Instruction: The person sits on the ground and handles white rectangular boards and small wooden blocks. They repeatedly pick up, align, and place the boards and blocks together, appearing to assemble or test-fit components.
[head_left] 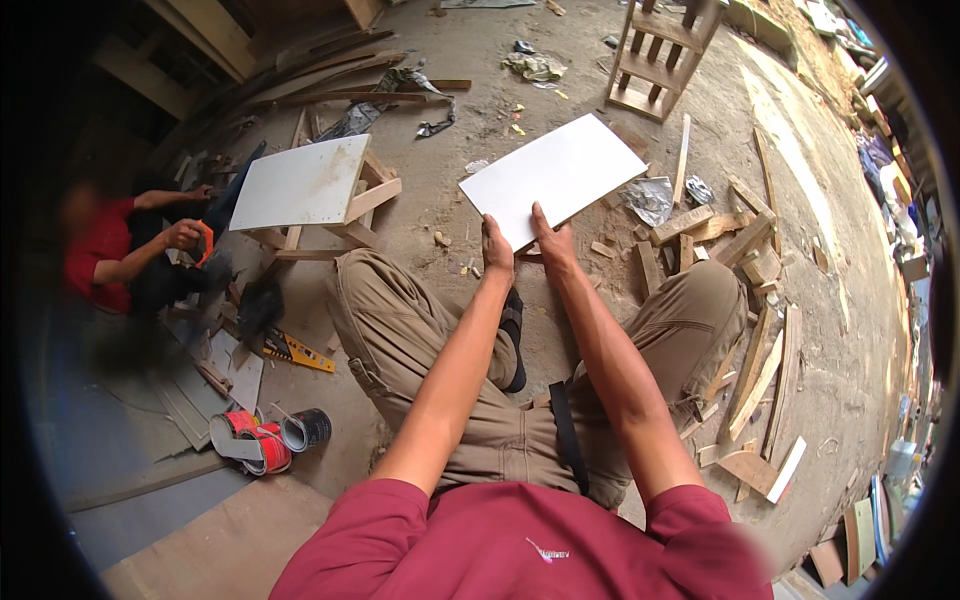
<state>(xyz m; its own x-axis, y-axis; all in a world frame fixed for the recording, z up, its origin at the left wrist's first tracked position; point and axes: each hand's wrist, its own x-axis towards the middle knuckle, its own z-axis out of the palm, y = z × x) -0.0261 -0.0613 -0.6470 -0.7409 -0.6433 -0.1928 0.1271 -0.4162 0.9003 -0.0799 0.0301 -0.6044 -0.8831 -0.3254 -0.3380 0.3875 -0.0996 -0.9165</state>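
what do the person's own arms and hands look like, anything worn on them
Both arms are bare from the short dark red sleeves down. The left hand and right hand have no gloves, and no watch, band or ring shows on either wrist or hand. Each forearm is slim and uncovered.

Few packages are seen, and no signs or screens. Two cylindrical cans (pixel 268 438) are found lying on their sides on the floor at about eight o'clock: the red can (pixel 250 447) carries a red wrapper with pale label patches and shows a silver open end, and the dark can (pixel 307 428) lies just beside it, toward three o'clock, its open mouth turned to the left. A crumpled clear plastic wrapper (pixel 651 198) is seen on the floor at about one o'clock. A second crumpled wrapper (pixel 534 66), pale greenish, lies near twelve o'clock.
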